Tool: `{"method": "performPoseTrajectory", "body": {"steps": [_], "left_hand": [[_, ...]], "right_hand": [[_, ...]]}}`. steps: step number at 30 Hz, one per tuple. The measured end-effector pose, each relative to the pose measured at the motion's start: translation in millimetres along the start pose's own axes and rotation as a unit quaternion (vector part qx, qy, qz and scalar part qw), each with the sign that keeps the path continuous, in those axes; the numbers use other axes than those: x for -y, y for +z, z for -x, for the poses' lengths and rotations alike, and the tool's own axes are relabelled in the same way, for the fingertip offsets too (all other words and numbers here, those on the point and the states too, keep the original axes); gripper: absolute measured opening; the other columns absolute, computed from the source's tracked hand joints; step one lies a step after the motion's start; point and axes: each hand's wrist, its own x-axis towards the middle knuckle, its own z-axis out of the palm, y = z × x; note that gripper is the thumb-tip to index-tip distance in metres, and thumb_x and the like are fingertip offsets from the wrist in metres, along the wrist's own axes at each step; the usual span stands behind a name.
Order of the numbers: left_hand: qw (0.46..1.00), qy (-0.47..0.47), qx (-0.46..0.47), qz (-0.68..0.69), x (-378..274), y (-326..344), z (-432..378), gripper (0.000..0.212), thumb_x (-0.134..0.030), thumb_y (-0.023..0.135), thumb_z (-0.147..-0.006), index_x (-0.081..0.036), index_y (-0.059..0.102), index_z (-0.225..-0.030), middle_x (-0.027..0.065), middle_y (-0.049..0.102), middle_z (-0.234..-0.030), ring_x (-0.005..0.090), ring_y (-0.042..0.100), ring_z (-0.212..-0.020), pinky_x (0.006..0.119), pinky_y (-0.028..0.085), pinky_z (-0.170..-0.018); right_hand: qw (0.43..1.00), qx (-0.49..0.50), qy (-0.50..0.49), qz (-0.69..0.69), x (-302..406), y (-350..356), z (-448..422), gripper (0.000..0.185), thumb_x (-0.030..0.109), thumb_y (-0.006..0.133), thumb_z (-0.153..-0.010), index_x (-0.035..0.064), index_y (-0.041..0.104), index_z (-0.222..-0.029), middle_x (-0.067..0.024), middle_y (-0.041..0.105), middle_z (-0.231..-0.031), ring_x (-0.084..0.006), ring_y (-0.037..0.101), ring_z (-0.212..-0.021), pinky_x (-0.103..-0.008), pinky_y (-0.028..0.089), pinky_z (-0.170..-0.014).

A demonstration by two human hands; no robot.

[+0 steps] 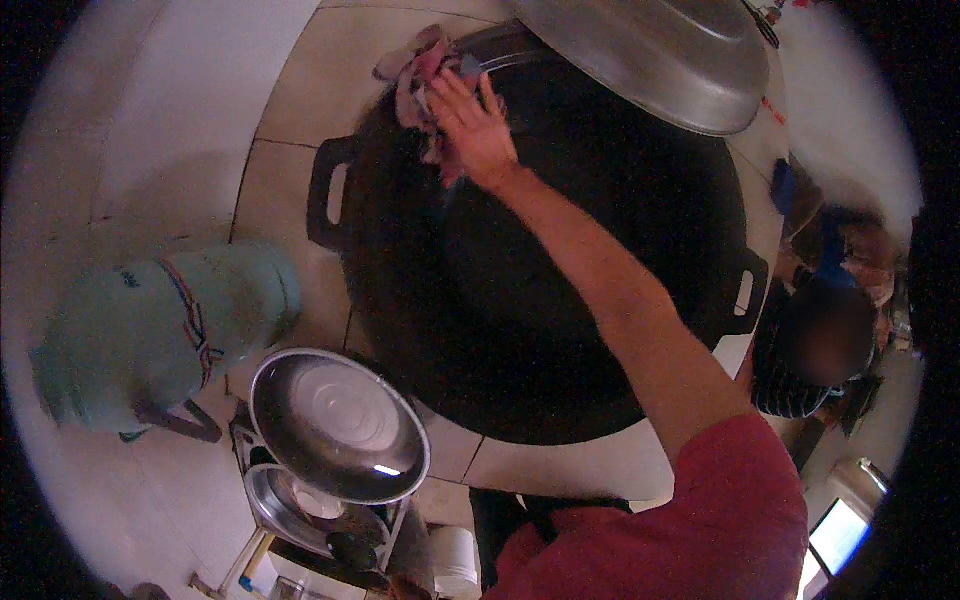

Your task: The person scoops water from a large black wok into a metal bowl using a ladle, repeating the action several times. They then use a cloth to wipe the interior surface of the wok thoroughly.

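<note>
My right hand [474, 129] lies over a crumpled pink and grey cloth [420, 90], pressing it against the upper left inner wall of a very large black wok [540, 300]. The fingers are stretched out across the cloth, and part of it hangs past the rim. Two loop handles stick out from the wok, a left handle [324, 193] and a right handle [752, 292]. My bare right arm reaches diagonally over the wok's dark inside. My left hand is out of view.
A big aluminium vessel [660, 60] overlaps the wok's upper right rim. To the left lies a green cylindrical container [142, 330] with a striped cord. A metal bowl [341, 424] sits above another metal pan [281, 502]. Another person [787, 382] is at the right.
</note>
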Motion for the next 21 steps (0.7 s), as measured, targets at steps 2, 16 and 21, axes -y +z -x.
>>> {"method": "performPoseTrajectory", "body": {"steps": [2,16,21], "left_hand": [[1.000,0.006,0.006,-0.003,-5.4,5.9,-1.6,0.028,-0.025,0.063,-0.083,0.002,0.064,-0.076,0.0100,0.060,-0.072,0.0177,0.054,-0.063,0.033,0.043,-0.056],[0.998,0.062,0.030,-0.010,-36.0,19.2,-5.0,0.028,-0.025,0.063,-0.083,0.002,0.063,-0.075,0.0087,0.059,-0.069,0.0175,0.053,-0.062,0.033,0.043,-0.055],[0.996,0.083,0.035,-0.011,-36.1,17.2,-4.5,0.028,-0.025,0.063,-0.083,0.002,0.063,-0.074,0.0083,0.058,-0.069,0.0175,0.052,-0.062,0.033,0.042,-0.055]], "right_hand": [[0.998,-0.026,-0.013,0.062,-34.3,-2.6,-3.5,0.090,0.026,0.075,-0.058,0.0098,0.036,-0.137,-0.0077,0.030,-0.146,-0.0247,0.018,-0.139,-0.0545,0.007,-0.112],[0.978,0.062,0.121,0.160,-140.0,-43.5,75.3,0.059,0.012,0.053,-0.081,0.0088,0.033,-0.137,-0.0092,0.036,-0.141,-0.0263,0.037,-0.129,-0.0481,0.033,-0.102],[0.940,0.131,0.223,0.222,-164.7,-79.5,144.0,0.054,0.020,0.049,-0.085,0.0059,0.036,-0.136,-0.0153,0.047,-0.131,-0.0319,0.038,-0.126,-0.0539,0.021,-0.108]]}}
